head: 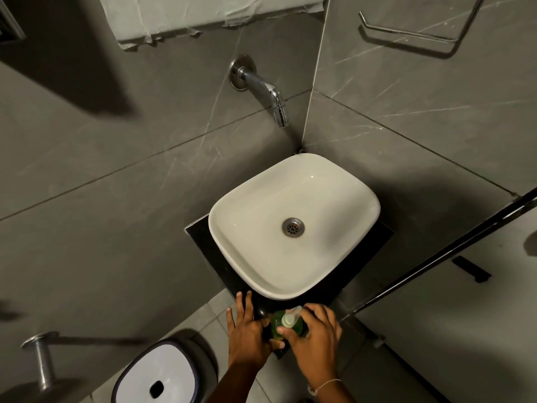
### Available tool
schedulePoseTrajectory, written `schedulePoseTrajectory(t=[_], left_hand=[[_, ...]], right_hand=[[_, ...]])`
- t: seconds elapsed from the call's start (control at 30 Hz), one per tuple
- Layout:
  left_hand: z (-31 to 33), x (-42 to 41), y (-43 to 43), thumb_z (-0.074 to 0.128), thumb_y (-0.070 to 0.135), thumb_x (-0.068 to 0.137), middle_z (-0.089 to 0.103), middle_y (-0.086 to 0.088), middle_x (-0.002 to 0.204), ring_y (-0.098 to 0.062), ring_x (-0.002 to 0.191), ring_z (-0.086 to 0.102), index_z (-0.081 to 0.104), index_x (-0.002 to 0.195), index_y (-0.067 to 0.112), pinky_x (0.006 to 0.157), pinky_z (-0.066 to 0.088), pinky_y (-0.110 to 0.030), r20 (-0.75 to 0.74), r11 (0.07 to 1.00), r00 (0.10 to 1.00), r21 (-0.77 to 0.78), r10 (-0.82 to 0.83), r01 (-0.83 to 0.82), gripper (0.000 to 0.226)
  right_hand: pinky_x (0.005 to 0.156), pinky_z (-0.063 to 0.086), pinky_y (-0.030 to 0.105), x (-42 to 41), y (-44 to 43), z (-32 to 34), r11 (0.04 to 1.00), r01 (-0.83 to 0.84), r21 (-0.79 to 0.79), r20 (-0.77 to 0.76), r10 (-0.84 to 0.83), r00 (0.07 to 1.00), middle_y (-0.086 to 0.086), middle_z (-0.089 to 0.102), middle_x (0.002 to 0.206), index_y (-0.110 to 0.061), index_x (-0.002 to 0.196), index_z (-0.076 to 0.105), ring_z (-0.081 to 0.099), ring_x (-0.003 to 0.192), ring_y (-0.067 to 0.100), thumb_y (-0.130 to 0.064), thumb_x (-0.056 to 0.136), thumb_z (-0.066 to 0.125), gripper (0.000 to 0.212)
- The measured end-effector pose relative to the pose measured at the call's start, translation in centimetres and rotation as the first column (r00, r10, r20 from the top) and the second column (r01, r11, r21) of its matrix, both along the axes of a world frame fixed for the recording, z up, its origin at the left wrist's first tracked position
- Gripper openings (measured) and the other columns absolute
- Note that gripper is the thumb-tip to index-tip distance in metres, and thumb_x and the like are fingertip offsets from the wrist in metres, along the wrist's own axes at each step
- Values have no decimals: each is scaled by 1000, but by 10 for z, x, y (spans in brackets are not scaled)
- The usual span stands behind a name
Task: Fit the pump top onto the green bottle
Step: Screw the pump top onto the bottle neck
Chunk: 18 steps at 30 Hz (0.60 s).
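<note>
Though gripped by both hands, translucent green bottle (pixel 279 325), pale rounded pump top (pixel 290 317).

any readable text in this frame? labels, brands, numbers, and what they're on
None readable.
Green bottle: no label shows; the left hand and right hand cover most of it.
Pump top: plain, no marking visible.
Sink, tap, white-lidded bin: no text or logo seen.
Pale sheet taped to the wall: blank as far as it shows.
</note>
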<state>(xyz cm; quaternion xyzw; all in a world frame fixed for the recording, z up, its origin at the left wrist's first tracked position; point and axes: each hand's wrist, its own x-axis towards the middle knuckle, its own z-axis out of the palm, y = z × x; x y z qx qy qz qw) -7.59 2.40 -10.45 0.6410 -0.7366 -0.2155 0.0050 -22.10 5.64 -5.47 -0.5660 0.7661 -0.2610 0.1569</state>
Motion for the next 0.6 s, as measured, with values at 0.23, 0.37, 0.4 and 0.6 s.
schedulePoseTrajectory(t=[0.23,0.37,0.4,0.6], left_hand=[[-1,2,0,68,66,64,-7,-7,161,-24,138,-35,64,105,37,118,-10,-53,-16,1000,1000,-12,-4,4,51],[0,0,-1,66,71,60,-8,-6,161,-23,140,-32,65,107,35,117,-11,-53,-14,1000,1000,-7,-3,3,59],[0,0,-1,66,71,60,-8,-5,161,-23,140,-32,65,107,34,117,-11,-52,-14,1000,1000,-5,-1,1,60],[2,0,1,68,65,63,-6,-5,162,-23,139,-33,66,103,33,119,-8,-54,-23,1000,1000,0,7,-7,51]], right_hand=[[92,34,38,4,-1,0,998,12,56,100,-18,995,-19,54,103,-42,93,65,44,110,10,-69,53,68,48],[87,29,33,-3,0,-4,1000,3,21,93,-5,996,-24,48,96,-42,89,70,47,106,14,-51,53,80,39],[87,31,34,-2,-1,-3,999,30,15,92,-31,995,-23,47,93,-39,84,69,47,103,13,-52,49,81,39],[78,36,37,5,-1,-9,995,100,-26,106,-96,990,-18,47,76,-31,65,54,47,87,14,-67,47,73,45]])
